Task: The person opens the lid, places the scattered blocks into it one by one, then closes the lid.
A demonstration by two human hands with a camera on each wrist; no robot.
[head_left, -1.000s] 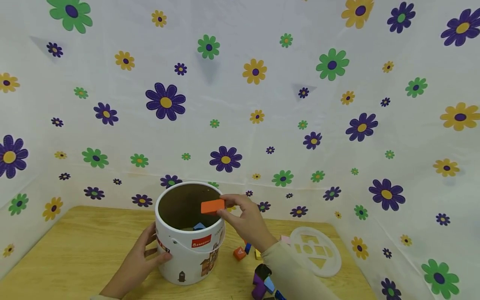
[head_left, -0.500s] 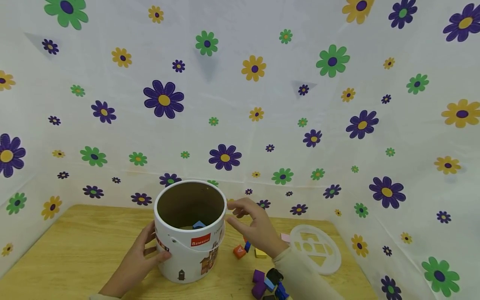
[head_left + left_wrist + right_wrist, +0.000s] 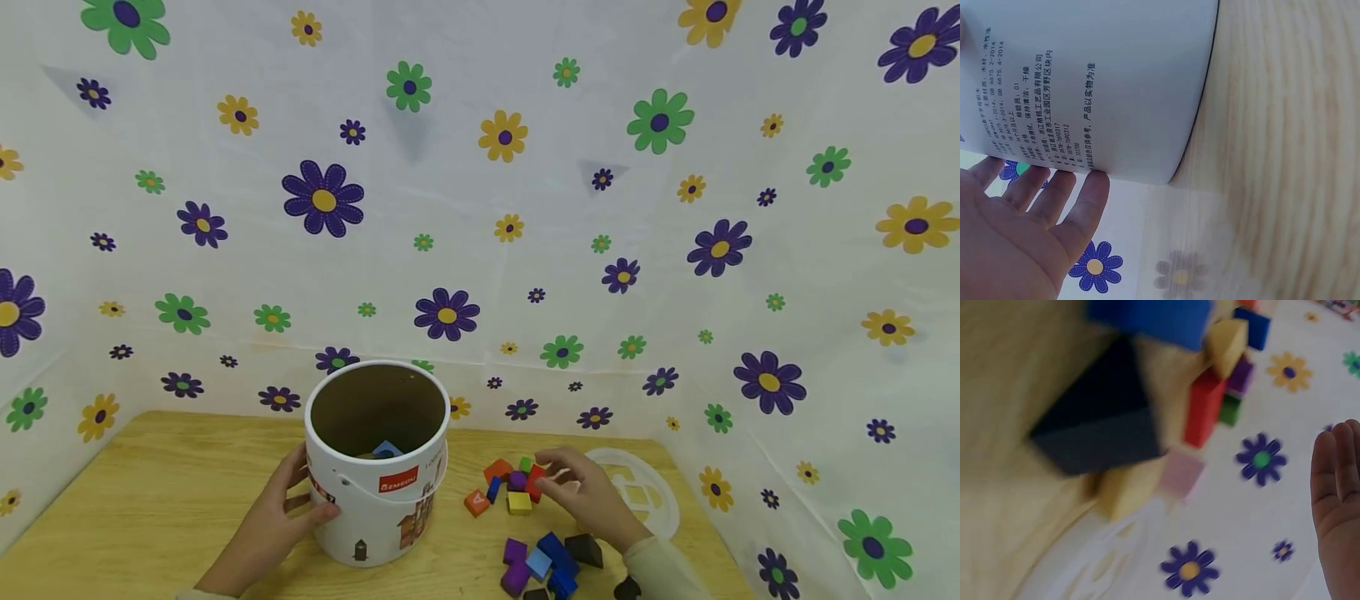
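Note:
A white bucket [image 3: 367,525] with a wire handle stands upright on the table, its mouth uncovered. Inside, a light-blue block [image 3: 387,450] shows near the bottom. My left hand [image 3: 279,508] steadies the bucket's left side, thumb towards the front; in the left wrist view its fingertips rest against the printed wall [image 3: 1122,81]. My right hand [image 3: 592,498] hovers by a red block [image 3: 535,482], with thumb and fingers apart and nothing between them. Around that block lie a yellow block [image 3: 519,502], a purple block [image 3: 517,480] and several others.
Nearer me is a second cluster: purple [image 3: 515,577], blue [image 3: 558,553] and black blocks [image 3: 584,550]. A white round lid with cut-out shapes [image 3: 663,492] lies at the right, partly behind my right hand. A flower-print sheet [image 3: 480,192] encloses the back and sides.
The orange block that my right hand held over the bucket's rim has been let go and is out of sight. That hand has since moved right to the blocks. My left hand stays on the bucket.

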